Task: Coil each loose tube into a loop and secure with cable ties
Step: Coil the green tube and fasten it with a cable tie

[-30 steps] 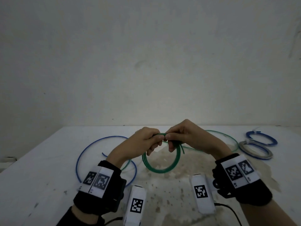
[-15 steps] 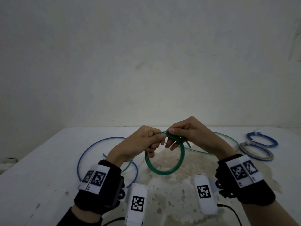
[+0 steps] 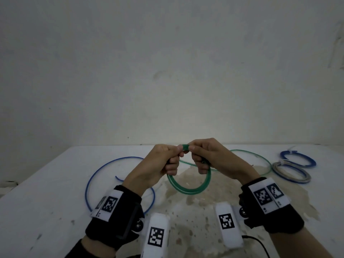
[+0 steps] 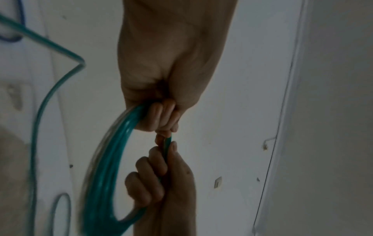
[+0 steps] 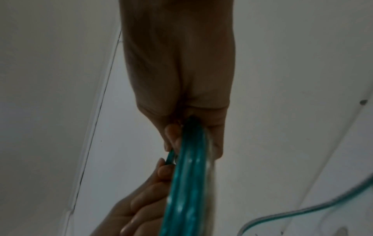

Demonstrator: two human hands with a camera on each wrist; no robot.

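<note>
The green tube [image 3: 188, 189] hangs as a small coil of several turns above the stained white surface [image 3: 46, 202], held at its top between the two hands, while its loose tail [image 3: 260, 159] runs off in a wide arc across the surface to the right. The left hand [image 3: 158, 164] pinches the bundled turns at the crown with fingers curled round them, and the right hand [image 3: 210, 157] is clenched on the same bundle just beside it; the wrist views show both sets of fingers wrapped on the strands. The step in hand looks like adding another turn, so the job is to keep one grip fixed on the stack while the other feeds the tail in, laying each new turn flat against the last and matching the loop already formed. Letting either pinch slacken would likely let the springy turns fan open. No cable tie is visible near the hands, so the crown should stay pinched until one is fetched. A loose blue tube [image 3: 104, 175] lies to the left, and two tied coils [image 3: 296, 168] sit at the far right.
</note>
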